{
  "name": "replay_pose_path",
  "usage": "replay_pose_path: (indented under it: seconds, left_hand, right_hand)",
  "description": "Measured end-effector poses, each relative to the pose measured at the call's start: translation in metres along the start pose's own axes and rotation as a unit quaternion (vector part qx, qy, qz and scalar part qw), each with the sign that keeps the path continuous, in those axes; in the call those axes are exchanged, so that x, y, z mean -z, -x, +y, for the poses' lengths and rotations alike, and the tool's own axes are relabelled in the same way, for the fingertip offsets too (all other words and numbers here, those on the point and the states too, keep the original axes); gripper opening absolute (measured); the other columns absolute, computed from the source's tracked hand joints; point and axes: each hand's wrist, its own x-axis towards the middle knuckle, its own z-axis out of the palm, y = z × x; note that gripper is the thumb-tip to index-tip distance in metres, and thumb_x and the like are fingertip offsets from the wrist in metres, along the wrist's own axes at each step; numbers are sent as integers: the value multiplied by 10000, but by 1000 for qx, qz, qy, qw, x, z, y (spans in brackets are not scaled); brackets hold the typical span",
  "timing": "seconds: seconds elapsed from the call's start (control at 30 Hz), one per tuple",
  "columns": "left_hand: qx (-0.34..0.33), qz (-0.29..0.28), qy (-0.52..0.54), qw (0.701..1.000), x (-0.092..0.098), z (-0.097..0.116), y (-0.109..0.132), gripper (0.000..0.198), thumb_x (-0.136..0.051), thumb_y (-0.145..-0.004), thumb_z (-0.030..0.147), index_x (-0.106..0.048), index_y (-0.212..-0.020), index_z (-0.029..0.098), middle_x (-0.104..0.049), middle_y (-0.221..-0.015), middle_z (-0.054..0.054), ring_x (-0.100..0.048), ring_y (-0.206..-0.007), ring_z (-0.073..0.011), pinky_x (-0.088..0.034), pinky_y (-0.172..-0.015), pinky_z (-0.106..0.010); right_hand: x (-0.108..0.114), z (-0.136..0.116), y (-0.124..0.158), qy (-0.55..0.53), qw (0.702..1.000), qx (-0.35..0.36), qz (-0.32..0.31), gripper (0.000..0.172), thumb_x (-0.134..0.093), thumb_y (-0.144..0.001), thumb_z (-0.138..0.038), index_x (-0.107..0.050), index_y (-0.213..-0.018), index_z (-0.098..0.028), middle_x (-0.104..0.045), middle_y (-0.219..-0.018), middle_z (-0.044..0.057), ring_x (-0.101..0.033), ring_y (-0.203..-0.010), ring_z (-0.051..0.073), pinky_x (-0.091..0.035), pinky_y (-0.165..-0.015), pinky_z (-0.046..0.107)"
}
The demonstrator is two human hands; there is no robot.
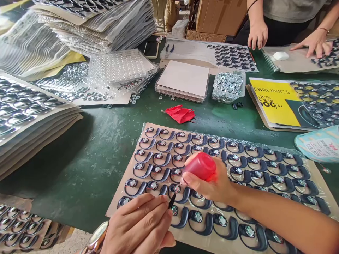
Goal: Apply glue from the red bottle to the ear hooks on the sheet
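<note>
A card sheet [321, 192] covered with rows of dark ear-hook parts lies in front of me on the green table [106, 141]. My right hand [212, 185] is closed round a red squeeze bottle [201, 165], held above the sheet's middle. My left hand [140, 225], with a wristwatch, pinches a thin dark pointed tool [172, 200] whose tip touches one of the round metal discs in the hooks near the sheet's front left.
Stacks of filled sheets [31, 120] stand at left, clear blister trays [119, 68] behind. A red cloth [180, 114], a white pad [185, 78], a tub of washers [229, 84] and a yellow booklet [275, 102] lie beyond. Another person's hands [257, 34] work at the far right.
</note>
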Motion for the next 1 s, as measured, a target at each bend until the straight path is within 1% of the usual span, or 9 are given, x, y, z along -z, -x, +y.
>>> replay_pose_path:
  seconds: [0.17,0.27,0.4,0.47,0.6,0.67,0.77,0.87,1.0]
  left_hand:
    - [-15,-11,-2,1000,1,-1,1,250,-500,-979,229,-698,-971,77,-757,-905,-90,-722,-977,-203,-581,-940,-318]
    - [-11,-12,6,1000,2,-2,1,241,-501,-974,218,-695,-982,76,-757,-907,-93,-723,-974,-210,-589,-924,-324]
    - [0,-5,42,999,6,-5,-11,197,-506,-937,133,-690,-963,70,-753,-888,-91,-726,-949,-204,-589,-898,-317]
    - [6,-15,64,998,9,-7,-18,173,-522,-900,97,-687,-949,76,-750,-872,-80,-729,-913,-192,-592,-870,-297]
    - [37,-23,111,993,13,-10,-23,199,-525,-853,35,-672,-979,78,-744,-896,-76,-721,-916,-178,-584,-863,-287]
    - [51,-26,122,991,13,-12,-23,204,-525,-855,33,-668,-990,87,-742,-908,-72,-717,-915,-173,-585,-853,-289]
    - [65,-29,143,987,14,-15,-26,188,-533,-863,41,-661,-986,106,-738,-869,-56,-717,-862,-158,-589,-815,-280]
    - [86,-29,172,981,15,-19,-29,190,-537,-854,31,-649,-979,119,-730,-836,-41,-710,-817,-145,-586,-799,-271]
    - [108,-39,189,975,15,-26,-32,187,-532,-858,26,-647,-958,134,-732,-860,-44,-707,-802,-147,-583,-800,-275]
  right_hand:
    - [-1,1,-1,9,1000,5,2,193,-680,-846,-370,-608,-822,-192,-677,-591,9,-625,-500,140,-501,-483,249]
    - [-1,-1,-2,15,1000,16,1,204,-691,-838,-368,-597,-768,-201,-662,-590,0,-615,-500,133,-502,-486,244]
    - [1,-4,-3,27,999,31,3,194,-658,-858,-352,-606,-760,-193,-642,-565,2,-606,-488,137,-497,-471,251]
    - [1,-5,-2,24,999,29,-8,191,-647,-865,-355,-612,-777,-190,-640,-558,4,-605,-486,140,-500,-472,259]
    - [2,-4,0,9,1000,13,-13,197,-649,-867,-371,-605,-796,-193,-649,-565,5,-612,-495,146,-505,-476,271]
    - [2,-2,1,1,1000,10,-9,194,-642,-874,-379,-605,-816,-198,-647,-561,-1,-614,-494,145,-506,-472,271]
    - [1,-1,2,-6,1000,13,-11,184,-644,-873,-381,-613,-838,-203,-649,-572,-4,-620,-512,146,-516,-482,270]
    - [1,0,2,-5,1000,14,-20,162,-658,-861,-356,-622,-836,-201,-659,-589,-2,-623,-527,144,-524,-495,265]
    - [1,-2,1,-14,999,30,-32,171,-689,-845,-348,-626,-790,-198,-669,-602,-2,-620,-529,132,-522,-493,243]
